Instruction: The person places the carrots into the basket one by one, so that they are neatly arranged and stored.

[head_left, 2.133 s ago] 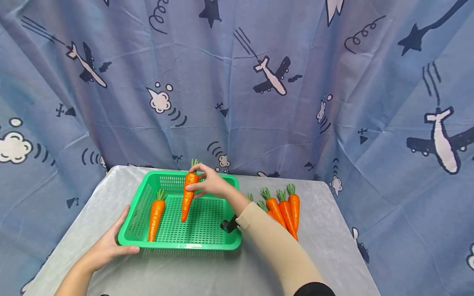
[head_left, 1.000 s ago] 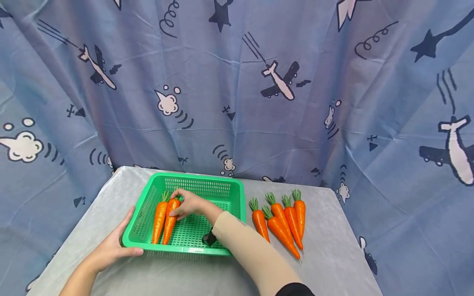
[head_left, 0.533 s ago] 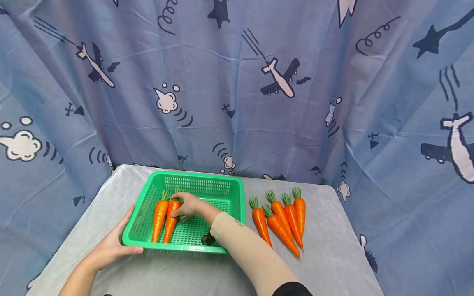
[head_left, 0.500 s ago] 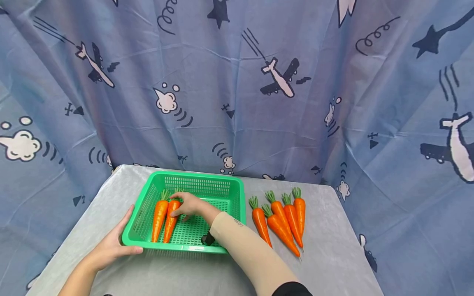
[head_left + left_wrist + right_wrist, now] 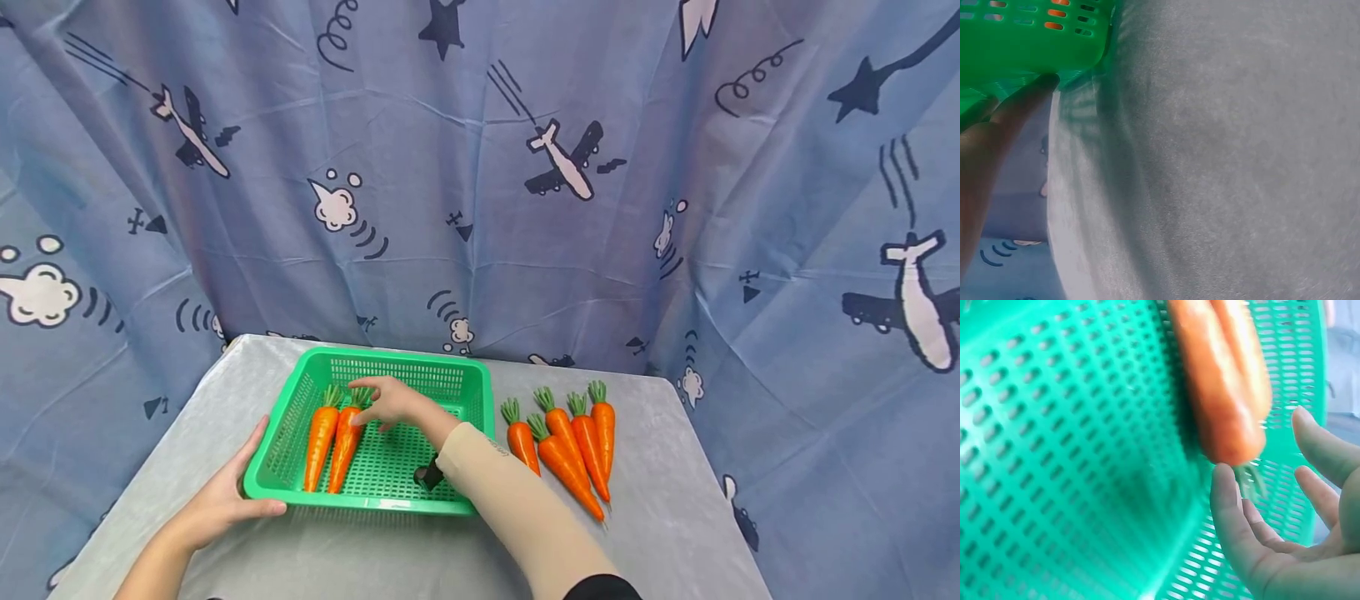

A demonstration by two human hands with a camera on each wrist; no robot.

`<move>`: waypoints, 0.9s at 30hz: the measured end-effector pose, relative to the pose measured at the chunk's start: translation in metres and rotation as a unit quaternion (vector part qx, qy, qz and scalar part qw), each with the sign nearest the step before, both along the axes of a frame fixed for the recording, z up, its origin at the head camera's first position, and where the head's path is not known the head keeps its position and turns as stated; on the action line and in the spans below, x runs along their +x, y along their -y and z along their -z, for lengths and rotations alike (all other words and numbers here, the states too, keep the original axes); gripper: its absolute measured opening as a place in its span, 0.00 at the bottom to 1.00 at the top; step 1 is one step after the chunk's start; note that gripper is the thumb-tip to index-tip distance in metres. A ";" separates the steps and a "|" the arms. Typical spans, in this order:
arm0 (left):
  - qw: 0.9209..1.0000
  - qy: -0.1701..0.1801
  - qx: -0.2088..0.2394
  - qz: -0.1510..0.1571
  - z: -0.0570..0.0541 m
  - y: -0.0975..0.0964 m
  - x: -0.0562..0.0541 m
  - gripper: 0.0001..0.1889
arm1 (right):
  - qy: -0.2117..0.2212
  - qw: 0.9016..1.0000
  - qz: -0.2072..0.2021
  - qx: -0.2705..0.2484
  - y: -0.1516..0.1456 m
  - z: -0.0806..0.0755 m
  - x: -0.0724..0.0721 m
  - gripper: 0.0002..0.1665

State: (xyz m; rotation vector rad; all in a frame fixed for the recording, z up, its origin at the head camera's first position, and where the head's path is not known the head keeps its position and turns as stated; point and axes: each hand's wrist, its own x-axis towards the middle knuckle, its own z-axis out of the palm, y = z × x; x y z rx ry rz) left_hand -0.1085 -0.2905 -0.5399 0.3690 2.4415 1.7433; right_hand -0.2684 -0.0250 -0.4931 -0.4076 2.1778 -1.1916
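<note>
R hand (image 5: 393, 404) spread, empty, over basket (image 5: 382, 504) w/ 2 carrots (image 5: 346, 446), 5 others (image 5: 566, 465) past rim (image 5: 488, 400)

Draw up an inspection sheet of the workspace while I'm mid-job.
Surface: pale grey table.
Job's things: green basket; two carrots side by side along its left part; five more carrots on the table, right of it.
Clutter: nothing seen.
Left grip: holds the basket's near left corner.
Right grip: fingers spread by the top of the right-hand carrot inside, holding nothing; contact unclear.
Cables: nothing seen.
Surroundings: blue curtain printed with planes and stars.
</note>
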 end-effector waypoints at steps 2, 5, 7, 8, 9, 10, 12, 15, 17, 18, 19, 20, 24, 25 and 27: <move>1.000 0.003 0.000 0.001 -0.001 0.000 0.000 0.65 | -0.007 1.000 -0.008 -0.008 -0.005 -0.008 -0.002 0.40; 1.000 0.004 0.002 0.001 -0.002 -0.001 0.000 0.65 | -0.010 0.999 -0.015 -0.027 -0.014 -0.020 -0.004 0.41; 1.000 0.004 0.002 0.002 -0.002 -0.001 0.000 0.65 | -0.008 0.999 -0.017 -0.043 -0.020 -0.027 -0.005 0.42; 1.000 0.004 0.001 0.002 -0.002 -0.001 0.000 0.64 | -0.008 0.999 -0.017 -0.051 -0.023 -0.031 -0.005 0.42; 1.000 0.004 0.001 0.002 -0.002 -0.001 0.000 0.64 | -0.010 0.998 -0.018 -0.056 -0.026 -0.034 -0.005 0.42; 1.000 0.004 -0.001 0.002 -0.002 -0.001 0.000 0.64 | -0.013 0.998 -0.019 -0.058 -0.029 -0.039 -0.005 0.42; 1.000 0.003 -0.003 0.001 -0.002 -0.002 0.000 0.64 | -0.024 0.997 -0.026 -0.063 -0.035 -0.047 -0.003 0.42; 1.000 0.003 -0.003 0.000 -0.002 -0.002 0.000 0.64 | -0.047 0.996 -0.033 -0.061 -0.045 -0.060 -0.001 0.42; 1.000 0.000 -0.002 0.000 -0.002 -0.002 0.000 0.64 | -0.056 0.996 -0.035 -0.067 -0.052 -0.068 0.001 0.42; 1.000 -0.001 -0.001 0.000 -0.002 -0.002 0.001 0.64 | -0.059 0.995 -0.035 -0.070 -0.056 -0.071 0.002 0.42; 1.000 -0.003 -0.001 0.000 -0.002 -0.002 0.001 0.64 | -0.064 0.994 -0.036 -0.075 -0.060 -0.075 0.003 0.42; 1.000 -0.005 -0.001 0.000 -0.002 -0.002 0.001 0.64 | -0.067 0.994 -0.035 -0.077 -0.064 -0.078 0.004 0.41; 1.000 -0.006 -0.003 0.000 -0.001 -0.003 0.002 0.64 | -0.094 0.992 -0.031 -0.080 -0.079 -0.090 0.009 0.40; 1.000 -0.006 -0.004 0.000 -0.001 -0.003 0.002 0.64 | -0.098 0.991 -0.026 -0.082 -0.083 -0.092 0.010 0.40; 1.000 -0.007 -0.003 0.000 -0.001 -0.002 0.002 0.65 | -0.103 0.990 -0.019 -0.093 -0.091 -0.095 0.011 0.40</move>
